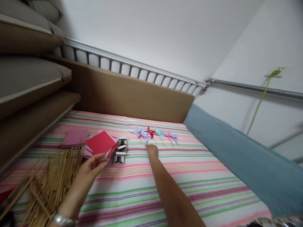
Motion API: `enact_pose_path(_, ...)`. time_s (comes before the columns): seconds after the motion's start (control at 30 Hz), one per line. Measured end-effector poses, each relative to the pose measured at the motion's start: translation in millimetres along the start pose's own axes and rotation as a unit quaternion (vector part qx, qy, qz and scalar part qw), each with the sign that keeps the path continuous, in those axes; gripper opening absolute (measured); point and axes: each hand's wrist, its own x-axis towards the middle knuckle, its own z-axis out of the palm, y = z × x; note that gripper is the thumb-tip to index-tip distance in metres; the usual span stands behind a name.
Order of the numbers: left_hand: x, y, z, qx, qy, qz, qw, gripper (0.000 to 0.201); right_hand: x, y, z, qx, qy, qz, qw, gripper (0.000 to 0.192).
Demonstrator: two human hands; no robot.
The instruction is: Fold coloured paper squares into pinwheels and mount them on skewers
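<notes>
My left hand (94, 165) is at the lower corner of a stack of square paper topped by a red sheet (101, 142). Its fingertips touch the stack's edge, with the thumb slightly apart below. Farther right, my right hand (152, 150) is closed just below a lavender paper pinwheel (143, 135); the pinwheel's stick is hidden by the fingers. Beside it lie a red pinwheel (150, 131), a light-blue pinwheel (159, 133) and other lavender and pink ones on thin sticks. Small white and silver boxes (121, 149) stand between the paper and my right hand.
Many thin wooden sticks (56, 176) lie in a pile at lower left, near a dark tool partly out of view. Pink paper squares (75, 137) lie behind them. The striped sheet (132, 195) is bordered by a brown board (132, 96), stacked cushions (30, 75) and a blue pad (227, 151).
</notes>
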Motion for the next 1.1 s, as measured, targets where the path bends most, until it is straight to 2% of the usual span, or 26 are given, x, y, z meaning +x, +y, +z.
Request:
enact_pose_path(0.27,1.0,-0.1,-2.9,-0.009,-0.028,-0.018,0.999,0.045,-7.9,-2.1,5.7,-0.002,0.02,-0.046,0.999,0.028)
enact_pose_path(0.57,6.9,-9.5,-6.8,-0.004,-0.036,-0.006,0.999,0.042,12.7,-17.8,12.3,-0.029,0.026,-0.033,0.999,0.03)
enact_pose_path(0.7,4.4,-3.1,-4.5,-0.022,-0.021,-0.01,0.999,0.041,16.8,-15.0,14.0,-0.025,0.046,-0.049,0.997,0.03)
enact_pose_path(0.8,-1.8,13.1,-11.2,-0.065,0.02,0.004,0.998,0.038,10.8,-8.4,12.8,0.001,0.06,-0.081,0.995,0.03)
enact_pose_path(0.87,-5.6,27.8,-23.5,-0.113,0.056,0.051,0.991,0.037,-1.1,0.1,12.6,0.03,0.073,-0.107,0.991,0.028)
enact_pose_path(0.93,-7.9,42.1,-40.7,-0.173,0.131,0.106,0.971,0.032,-20.6,11.2,12.8,0.066,0.09,-0.138,0.984,0.026)
enact_pose_path(1.0,-9.2,52.3,-58.1,-0.226,0.205,0.168,0.937,0.023,-47.2,20.7,12.8,0.1,0.097,-0.186,0.973,0.032)
enact_pose_path(1.1,-10.4,57.4,-74.5,-0.267,0.244,0.217,0.907,0.015,-94.6,17.5,13.5,0.138,0.087,-0.29,0.943,0.038)
